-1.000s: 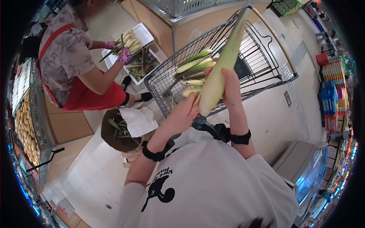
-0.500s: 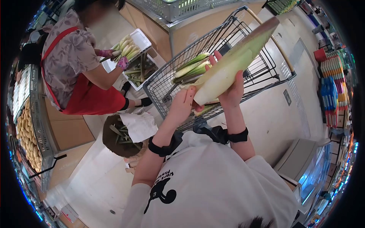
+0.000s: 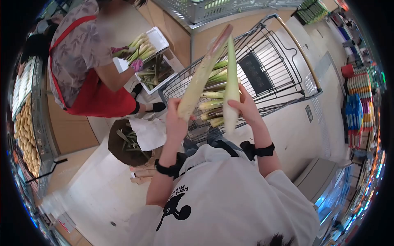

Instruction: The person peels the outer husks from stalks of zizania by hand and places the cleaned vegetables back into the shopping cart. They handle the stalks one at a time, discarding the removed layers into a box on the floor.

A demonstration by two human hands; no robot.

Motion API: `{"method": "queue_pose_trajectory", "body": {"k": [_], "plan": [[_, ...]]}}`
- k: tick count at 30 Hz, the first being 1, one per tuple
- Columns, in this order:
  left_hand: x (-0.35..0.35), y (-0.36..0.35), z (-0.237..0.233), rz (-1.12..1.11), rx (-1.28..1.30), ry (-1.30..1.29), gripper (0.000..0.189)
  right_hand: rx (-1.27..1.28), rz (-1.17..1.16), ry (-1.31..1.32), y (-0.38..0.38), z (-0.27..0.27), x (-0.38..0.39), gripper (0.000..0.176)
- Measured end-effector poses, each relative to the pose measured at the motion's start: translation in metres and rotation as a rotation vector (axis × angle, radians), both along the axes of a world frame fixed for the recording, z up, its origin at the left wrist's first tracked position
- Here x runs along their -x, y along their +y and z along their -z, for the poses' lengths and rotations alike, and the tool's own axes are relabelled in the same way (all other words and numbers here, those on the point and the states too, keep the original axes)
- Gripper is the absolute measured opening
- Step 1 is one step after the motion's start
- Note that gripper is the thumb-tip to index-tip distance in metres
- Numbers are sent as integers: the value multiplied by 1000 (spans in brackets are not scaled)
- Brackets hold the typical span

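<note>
The stalk (image 3: 231, 82) and husk (image 3: 201, 78) look smooth; shirt (image 3: 246, 192) and apron (image 3: 96, 98) are matt cloth, cart (image 3: 287, 74) metal wire, tray (image 3: 159, 38) plastic.

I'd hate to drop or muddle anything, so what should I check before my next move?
1. Left hand gripping the brown-tipped piece: ok.
2. Right hand gripping the pale stalk: ok.
3. Lower ends of both pieces apart: ok.
4. Upper tips clear of each other: cannot tell.
5. Bin opening fully uncovered: not ok; the white sheet covers part.
6. Other stalks inside the cart: ok.
</note>
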State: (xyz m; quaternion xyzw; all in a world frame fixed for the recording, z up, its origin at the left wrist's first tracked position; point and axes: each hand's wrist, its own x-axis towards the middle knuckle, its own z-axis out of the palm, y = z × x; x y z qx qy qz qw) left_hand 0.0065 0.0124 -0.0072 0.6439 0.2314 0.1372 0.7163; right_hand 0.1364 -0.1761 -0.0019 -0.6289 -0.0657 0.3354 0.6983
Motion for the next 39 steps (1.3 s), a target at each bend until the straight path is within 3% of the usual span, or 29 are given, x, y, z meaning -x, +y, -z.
{"method": "queue_pose_trajectory", "body": {"k": [3, 5, 9, 11, 13, 15, 16, 17, 20, 21, 22, 23, 25, 27, 29, 32, 34, 37, 39], "plan": [[50, 40, 29, -17, -60, -20, 22, 367, -233, -356, -17, 11, -9, 80], [101, 54, 50, -57, -35, 140, 20, 480, -372, -476, -38, 43, -24, 75], [221, 52, 90, -308, 164, 225, 24, 574, -203, -249, -44, 64, -35, 61], [260, 43, 98, -723, 264, 292, 28, 544, -181, -162, -28, 67, -36, 61], [301, 46, 134, -752, 210, 327, 34, 503, -210, -196, -14, 96, -36, 57], [326, 55, 163, -860, 60, 652, 41, 440, -286, -548, 7, 117, -23, 52], [349, 65, 200, -873, -6, 709, 44, 414, -302, -562, 18, 122, -16, 51], [367, 80, 232, -877, -77, 759, 46, 387, -310, -580, 34, 128, -10, 49], [364, 128, 263, -754, -214, 832, 44, 487, -324, -655, 63, 157, 1, 47], [370, 136, 287, -692, -486, 921, 45, 522, -344, -718, 76, 165, 1, 46], [371, 135, 302, -624, -758, 998, 47, 470, -334, -614, 88, 180, 2, 44], [369, 127, 304, -610, -745, 1000, 47, 419, -323, -508, 98, 199, 3, 43], [365, 118, 296, -483, -416, 1129, 47, 547, -440, -641, 123, 231, -1, 42], [380, 99, 299, -315, -606, 1066, 25, 616, -498, -707, 153, 259, -4, 41], [370, 78, 275, -286, -536, 1045, 14, 734, -572, -741, 178, 311, -8, 41], [380, 54, 266, -399, -235, 1020, 9, 868, -721, -708, 202, 328, -13, 43], [368, 44, 253, -359, -251, 1067, 8, 949, -736, -676, 212, 344, -18, 44], [358, 29, 250, -286, -245, 1109, 6, 908, -784, -652, 200, 364, -30, 50], [346, 30, 251, -239, -232, 1103, 5, 439, -581, -905, 180, 375, -38, 58]]}}
